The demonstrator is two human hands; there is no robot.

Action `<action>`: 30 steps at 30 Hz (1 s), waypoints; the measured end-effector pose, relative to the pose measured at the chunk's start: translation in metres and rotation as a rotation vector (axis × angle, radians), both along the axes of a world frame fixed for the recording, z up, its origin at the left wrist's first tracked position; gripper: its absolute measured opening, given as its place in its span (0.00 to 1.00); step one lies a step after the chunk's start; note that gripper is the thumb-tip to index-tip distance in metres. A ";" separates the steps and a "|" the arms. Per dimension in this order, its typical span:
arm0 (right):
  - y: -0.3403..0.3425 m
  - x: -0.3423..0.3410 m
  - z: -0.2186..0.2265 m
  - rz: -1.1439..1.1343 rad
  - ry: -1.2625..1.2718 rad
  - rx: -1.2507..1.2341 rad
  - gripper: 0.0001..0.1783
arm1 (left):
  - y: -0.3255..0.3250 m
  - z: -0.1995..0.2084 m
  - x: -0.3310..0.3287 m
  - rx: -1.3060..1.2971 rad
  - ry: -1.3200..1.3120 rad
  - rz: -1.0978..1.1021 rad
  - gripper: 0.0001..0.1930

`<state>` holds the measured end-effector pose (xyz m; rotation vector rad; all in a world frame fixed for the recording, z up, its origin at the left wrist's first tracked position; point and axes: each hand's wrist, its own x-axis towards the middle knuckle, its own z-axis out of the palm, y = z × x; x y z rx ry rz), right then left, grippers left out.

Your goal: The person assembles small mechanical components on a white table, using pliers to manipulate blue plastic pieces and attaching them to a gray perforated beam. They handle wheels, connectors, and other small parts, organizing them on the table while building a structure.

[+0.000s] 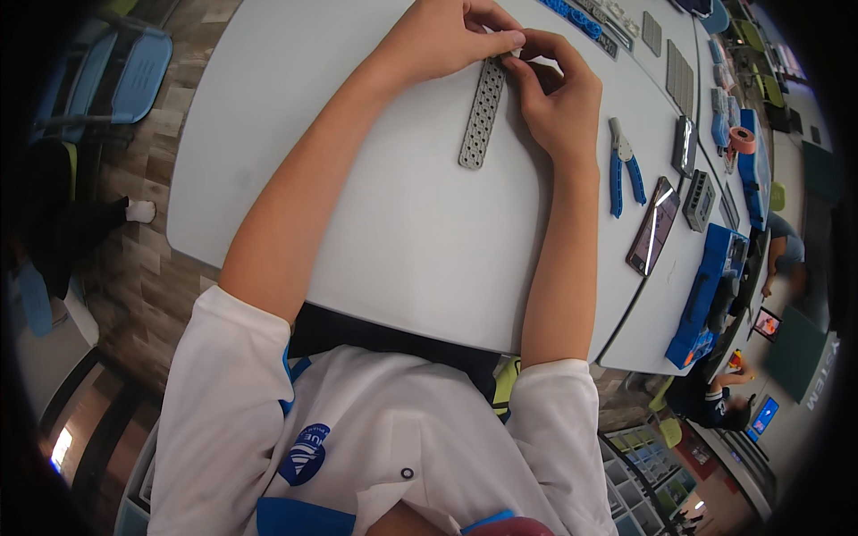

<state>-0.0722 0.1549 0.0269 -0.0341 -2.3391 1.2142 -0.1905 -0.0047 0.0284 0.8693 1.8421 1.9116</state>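
Observation:
A long grey perforated strip [481, 116] lies on the white table [393, 232], running away from me. My left hand [451, 36] pinches its far end from the left with thumb and fingers. My right hand [559, 94] meets it at the same far end, fingertips curled on a small part there that I cannot make out. Both forearms reach up from the lower edge across the table.
To the right lie blue-handled pliers [623, 165], a dark phone [653, 225], small grey blocks [698, 200], grey plates [679, 76], a blue tray [706, 295] and a pink tape roll [741, 139]. Blue chairs [134, 76] stand at left. Other people sit at far right.

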 end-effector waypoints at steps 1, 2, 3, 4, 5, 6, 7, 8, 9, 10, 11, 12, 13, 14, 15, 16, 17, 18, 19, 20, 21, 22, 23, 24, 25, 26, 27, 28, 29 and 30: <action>0.000 0.000 0.000 -0.003 0.005 0.002 0.17 | 0.000 -0.002 -0.001 -0.064 0.044 -0.007 0.13; 0.000 -0.001 0.001 0.016 0.003 -0.056 0.16 | -0.004 -0.004 -0.001 -0.127 0.085 -0.016 0.14; 0.000 -0.001 0.001 0.032 0.013 -0.063 0.16 | -0.006 -0.004 -0.002 -0.189 0.126 -0.026 0.16; 0.000 -0.001 0.002 0.044 0.025 -0.067 0.16 | -0.008 -0.004 -0.001 -0.190 0.145 -0.008 0.16; 0.000 -0.001 0.004 0.052 0.042 -0.068 0.16 | -0.010 -0.004 -0.002 -0.223 0.157 -0.002 0.16; 0.001 -0.001 0.005 0.066 0.039 -0.062 0.16 | -0.012 -0.003 -0.002 -0.252 0.172 0.000 0.16; 0.001 -0.001 0.008 0.056 0.015 -0.078 0.17 | -0.012 -0.002 -0.001 -0.281 0.189 0.004 0.16; 0.002 0.001 0.010 0.069 -0.027 -0.106 0.17 | -0.012 -0.001 0.001 -0.270 0.157 0.015 0.15; 0.005 0.003 0.014 0.055 -0.078 -0.130 0.17 | -0.012 0.001 0.002 -0.287 0.159 0.018 0.15; 0.008 0.004 0.017 0.047 -0.127 -0.143 0.16 | -0.012 0.002 0.004 -0.306 0.160 0.022 0.15; 0.015 0.004 0.023 0.047 -0.083 -0.074 0.16 | -0.012 0.004 0.005 -0.334 0.159 0.032 0.14; 0.026 0.005 0.029 0.037 -0.067 0.002 0.15 | -0.012 0.005 0.006 -0.330 0.175 0.049 0.14; 0.038 0.006 0.034 0.047 -0.030 0.088 0.15 | -0.012 0.006 0.007 -0.300 0.208 0.040 0.13; 0.056 0.002 0.041 -0.015 -0.025 0.161 0.15 | -0.013 0.007 0.008 -0.282 0.237 0.041 0.13; 0.077 -0.002 0.047 -0.098 0.006 0.243 0.14 | -0.013 0.007 0.007 -0.263 0.272 0.052 0.12; 0.098 -0.008 0.051 -0.201 -0.012 0.278 0.13 | -0.013 0.007 0.008 -0.248 0.274 0.047 0.12; 0.121 -0.018 0.055 -0.314 -0.065 0.326 0.15 | -0.013 0.006 0.007 -0.235 0.281 0.046 0.12; 0.143 -0.030 0.055 -0.446 -0.111 0.415 0.16 | -0.013 0.006 0.007 -0.224 0.287 0.048 0.11; 0.164 -0.041 0.054 -0.510 -0.142 0.510 0.17 | -0.013 0.006 0.007 -0.226 0.303 0.057 0.12; 0.181 -0.051 0.050 -0.614 -0.223 0.586 0.17 | -0.012 0.005 0.006 -0.228 0.322 0.068 0.12; 0.194 -0.058 0.044 -0.617 -0.251 0.663 0.17 | -0.012 0.005 0.006 -0.260 0.322 0.072 0.13; 0.204 -0.064 0.037 -0.659 -0.326 0.720 0.17 | -0.013 0.006 0.006 -0.251 0.337 0.083 0.15; 0.211 -0.069 0.031 -0.706 -0.415 0.784 0.17 | -0.014 0.007 0.006 -0.272 0.336 0.089 0.16; 0.216 -0.073 0.026 -0.683 -0.427 0.763 0.17 | -0.015 0.008 0.006 -0.303 0.323 0.095 0.18; 0.219 -0.076 0.021 -0.667 -0.455 0.747 0.16 | -0.016 0.009 0.006 -0.307 0.344 0.090 0.19; 0.221 -0.078 0.018 -0.652 -0.482 0.731 0.15 | -0.017 0.010 0.006 -0.320 0.355 0.084 0.20; 0.222 -0.079 0.015 -0.647 -0.481 0.738 0.15 | -0.019 0.011 0.007 -0.321 0.369 0.082 0.21; 0.223 -0.080 0.013 -0.641 -0.479 0.744 0.15 | -0.021 0.011 0.008 -0.308 0.386 0.063 0.21; 0.224 -0.080 0.012 -0.644 -0.480 0.754 0.14 | -0.022 0.012 0.009 -0.283 0.406 0.046 0.21; 0.224 -0.079 0.011 -0.634 -0.467 0.742 0.13 | -0.024 0.012 0.009 -0.249 0.444 0.024 0.21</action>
